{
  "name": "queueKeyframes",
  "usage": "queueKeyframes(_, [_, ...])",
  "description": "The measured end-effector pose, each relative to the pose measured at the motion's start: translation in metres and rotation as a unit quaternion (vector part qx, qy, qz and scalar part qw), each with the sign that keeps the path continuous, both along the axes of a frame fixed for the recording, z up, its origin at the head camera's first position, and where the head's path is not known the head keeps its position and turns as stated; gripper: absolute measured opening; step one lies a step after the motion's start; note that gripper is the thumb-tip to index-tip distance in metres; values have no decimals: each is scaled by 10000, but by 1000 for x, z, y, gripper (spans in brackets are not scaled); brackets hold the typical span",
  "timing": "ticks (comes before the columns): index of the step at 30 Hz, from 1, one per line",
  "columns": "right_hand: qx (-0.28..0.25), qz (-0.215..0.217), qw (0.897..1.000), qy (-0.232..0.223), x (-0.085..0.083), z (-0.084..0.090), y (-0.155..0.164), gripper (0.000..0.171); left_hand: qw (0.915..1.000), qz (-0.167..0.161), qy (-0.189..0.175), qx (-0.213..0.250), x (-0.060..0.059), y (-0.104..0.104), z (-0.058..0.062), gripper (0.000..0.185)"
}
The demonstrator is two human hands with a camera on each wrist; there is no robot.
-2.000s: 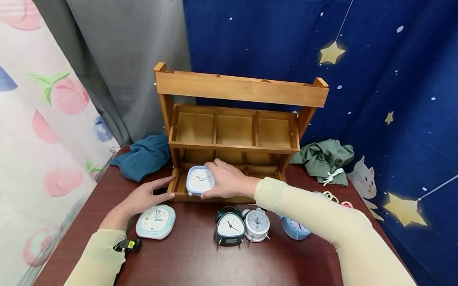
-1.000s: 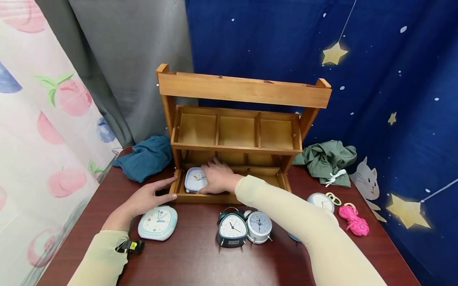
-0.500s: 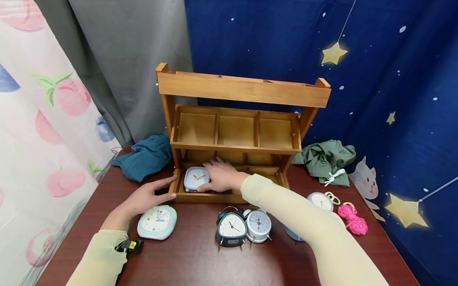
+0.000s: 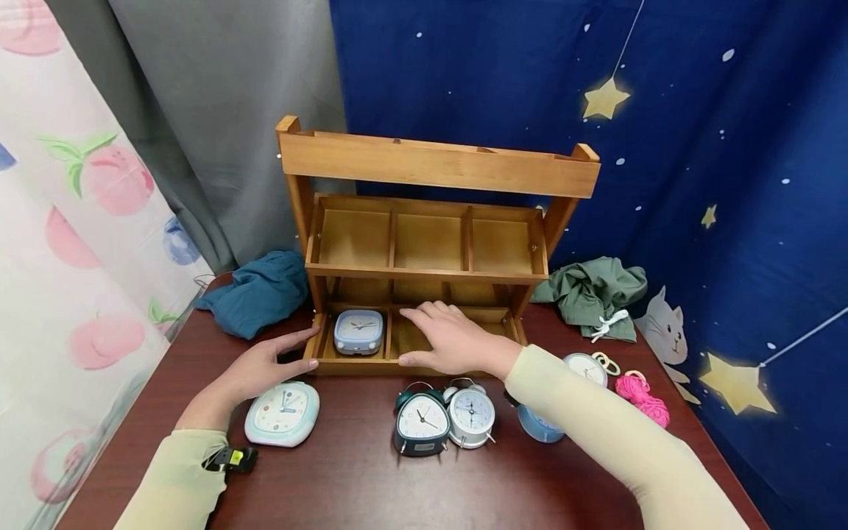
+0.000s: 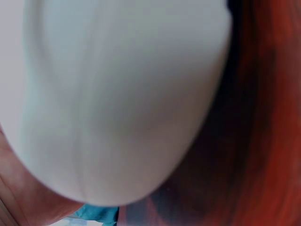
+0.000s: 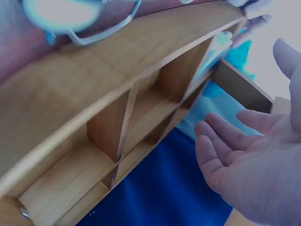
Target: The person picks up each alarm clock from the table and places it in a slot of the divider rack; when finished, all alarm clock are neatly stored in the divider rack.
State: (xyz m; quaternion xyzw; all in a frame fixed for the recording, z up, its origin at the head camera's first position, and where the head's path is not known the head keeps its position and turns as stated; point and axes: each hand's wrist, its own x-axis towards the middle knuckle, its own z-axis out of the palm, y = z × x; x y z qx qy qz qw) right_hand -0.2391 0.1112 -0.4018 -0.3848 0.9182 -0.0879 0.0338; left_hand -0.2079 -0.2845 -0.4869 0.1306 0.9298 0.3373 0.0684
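Head view first: right hand [image 4: 457, 342] hovers palm-down over the middle slot of the wooden rack's [image 4: 437, 169] bottom tray, fingers straight and a bit spread, holding nothing; its forearm covers most of a blue clock [image 4: 538, 427] on the table [image 4: 371, 486]. Just left of that hand, the square blue-grey clock [image 4: 358, 331] sits in the tray's left slot, not touching the fingers. Left hand [image 4: 255, 368] lies flat on the table with relaxed fingers, fingertips reaching the tray's left front corner; I can't tell if they actually press it. A mint square clock [image 4: 281, 414] lies just beside that wrist, and a dark green alarm clock [image 4: 421, 421] and a white alarm clock [image 4: 471, 417] stand side by side in front of the tray. Middle shelf's three slots have open room. Left wrist view is pretty useless, just a pale blurry rounded surface [image 5: 122, 99] filling the frame, too close to make out, no fingers shown. Right wrist view shows the open palm with fingers [image 6: 225, 136] apart, near the rack's dividers but clear of them, and the picture comes out tilted.
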Motion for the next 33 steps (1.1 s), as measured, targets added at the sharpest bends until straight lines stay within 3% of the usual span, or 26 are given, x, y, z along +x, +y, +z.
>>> queueKeyframes(9, [-491,29,9986,-200,37,0,33,96,10000,10,17,-14,0,-1,-1,82])
queueKeyframes(19, [-639,173,9978,-56,70,-22,46,99,10000,7,-50,-7,0,0,1,83])
queueKeyframes(27, [-586,240,9975,-326,83,-39,41,101,10000,34,-73,5,-1,1,-1,82])
queueKeyframes(33, [-475,270,9984,-125,87,-52,37,96,10000,16,-5,27,-1,0,-3,83])
